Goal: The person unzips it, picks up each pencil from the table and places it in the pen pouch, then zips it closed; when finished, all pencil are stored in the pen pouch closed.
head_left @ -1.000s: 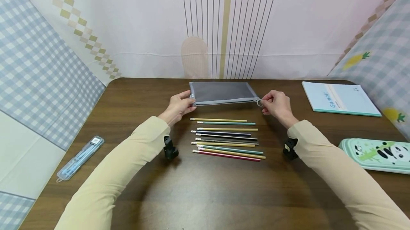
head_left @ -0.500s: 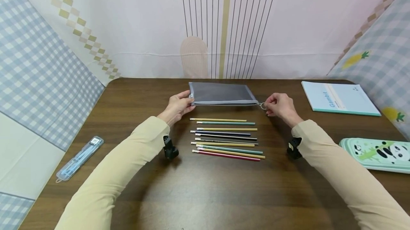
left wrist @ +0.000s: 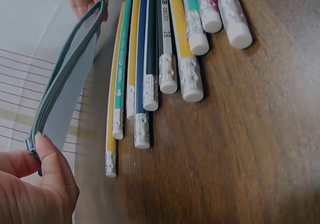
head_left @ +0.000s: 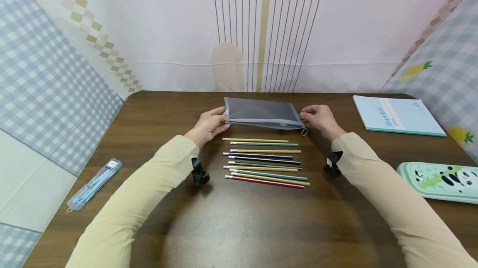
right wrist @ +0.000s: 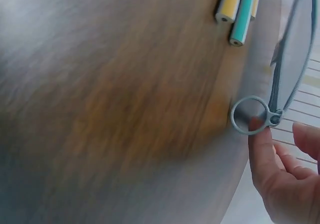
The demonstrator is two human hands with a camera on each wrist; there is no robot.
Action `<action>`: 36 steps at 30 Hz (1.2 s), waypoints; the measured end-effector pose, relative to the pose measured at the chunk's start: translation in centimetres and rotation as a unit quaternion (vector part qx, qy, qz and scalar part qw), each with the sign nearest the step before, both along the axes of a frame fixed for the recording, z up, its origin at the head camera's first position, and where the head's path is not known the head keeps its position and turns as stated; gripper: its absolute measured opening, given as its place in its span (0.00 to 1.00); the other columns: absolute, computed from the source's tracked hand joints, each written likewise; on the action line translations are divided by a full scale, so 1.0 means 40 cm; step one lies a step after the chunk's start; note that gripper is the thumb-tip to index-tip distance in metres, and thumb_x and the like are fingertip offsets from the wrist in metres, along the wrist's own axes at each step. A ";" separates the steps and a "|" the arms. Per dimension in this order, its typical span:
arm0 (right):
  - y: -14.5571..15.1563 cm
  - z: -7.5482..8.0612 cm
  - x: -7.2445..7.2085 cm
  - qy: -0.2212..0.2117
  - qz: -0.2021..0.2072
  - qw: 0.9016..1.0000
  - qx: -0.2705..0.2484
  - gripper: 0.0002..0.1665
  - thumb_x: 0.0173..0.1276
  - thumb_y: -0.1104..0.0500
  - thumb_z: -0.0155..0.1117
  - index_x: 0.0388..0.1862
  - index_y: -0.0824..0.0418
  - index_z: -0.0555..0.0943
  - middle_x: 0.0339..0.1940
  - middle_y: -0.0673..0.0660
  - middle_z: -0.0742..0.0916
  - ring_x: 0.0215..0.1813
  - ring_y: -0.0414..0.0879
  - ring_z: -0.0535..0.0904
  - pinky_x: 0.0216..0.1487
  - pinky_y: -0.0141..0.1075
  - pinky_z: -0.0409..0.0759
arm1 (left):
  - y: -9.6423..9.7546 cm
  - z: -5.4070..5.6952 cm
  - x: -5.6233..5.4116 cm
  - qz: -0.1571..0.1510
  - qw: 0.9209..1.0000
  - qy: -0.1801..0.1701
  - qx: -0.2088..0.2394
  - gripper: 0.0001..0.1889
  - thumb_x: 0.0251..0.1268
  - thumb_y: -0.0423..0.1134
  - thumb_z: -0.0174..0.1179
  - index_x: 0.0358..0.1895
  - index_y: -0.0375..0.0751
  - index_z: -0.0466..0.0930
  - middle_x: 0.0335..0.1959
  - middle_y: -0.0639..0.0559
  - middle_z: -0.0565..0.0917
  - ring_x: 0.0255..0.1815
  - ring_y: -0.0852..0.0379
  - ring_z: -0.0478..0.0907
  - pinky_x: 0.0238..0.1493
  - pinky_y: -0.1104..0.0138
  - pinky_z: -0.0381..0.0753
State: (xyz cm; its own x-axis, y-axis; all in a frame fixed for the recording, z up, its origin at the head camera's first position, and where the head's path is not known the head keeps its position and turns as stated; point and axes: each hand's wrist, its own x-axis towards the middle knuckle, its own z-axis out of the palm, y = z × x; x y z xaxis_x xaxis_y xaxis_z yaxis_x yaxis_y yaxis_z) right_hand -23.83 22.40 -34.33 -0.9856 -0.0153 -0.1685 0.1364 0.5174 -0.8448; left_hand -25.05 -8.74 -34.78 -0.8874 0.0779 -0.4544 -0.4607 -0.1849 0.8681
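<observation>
A grey see-through zipper pouch (head_left: 261, 110) is held near the back of the table, its zipper mouth facing me. My left hand (head_left: 210, 125) pinches its near left corner between thumb and fingers. In the left wrist view the two zipper edges (left wrist: 64, 70) stand apart. At the right end is my right hand (head_left: 320, 119), its index finger touching the round zipper pull (right wrist: 233, 118) and its thumb apart from it. Just in front of the pouch, several pencils (head_left: 267, 181) in yellow, green, black, blue and red lie side by side, eraser ends left.
On the left lies a slim clear case (head_left: 94, 184) with blue contents. A light-blue booklet (head_left: 397, 114) rests at the back right, with a green panda pencil case (head_left: 438, 181) nearer me. A patterned cloth (head_left: 171, 31) rises behind the brown table (head_left: 239, 226).
My right hand drew the zipper pull to the right, then came back left to the pouch's right end. The pull now hangs down there and the mouth has parted. My left hand keeps its grip.
</observation>
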 end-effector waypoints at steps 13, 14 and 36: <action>0.019 -0.002 -0.003 -0.151 -0.069 0.970 -0.176 0.25 0.72 0.61 0.53 0.63 0.71 0.65 0.18 0.43 0.80 0.22 0.32 0.73 0.24 0.22 0.75 | -0.016 -0.049 -0.033 -0.011 0.999 0.034 -0.037 0.25 0.66 0.33 0.57 0.67 0.41 0.66 0.53 0.43 0.78 0.41 0.57 0.79 0.43 0.72 0.82; 0.019 0.000 -0.001 -0.159 -0.079 0.965 -0.191 0.24 0.72 0.61 0.53 0.63 0.70 0.65 0.18 0.44 0.81 0.21 0.33 0.74 0.23 0.22 0.75 | -0.015 -0.047 -0.029 0.003 0.998 0.047 -0.047 0.25 0.66 0.33 0.57 0.67 0.40 0.66 0.55 0.42 0.78 0.44 0.56 0.78 0.47 0.70 0.82; -0.010 0.008 0.031 -0.225 -0.137 0.867 -0.424 0.10 0.72 0.67 0.47 0.51 0.64 0.67 0.20 0.56 0.84 0.23 0.42 0.82 0.21 0.25 0.79 | 0.195 -0.025 0.055 -0.004 0.995 -0.030 0.097 0.06 0.67 0.30 0.55 0.42 0.31 0.76 0.23 0.50 0.82 0.21 0.63 0.81 0.24 0.78 0.80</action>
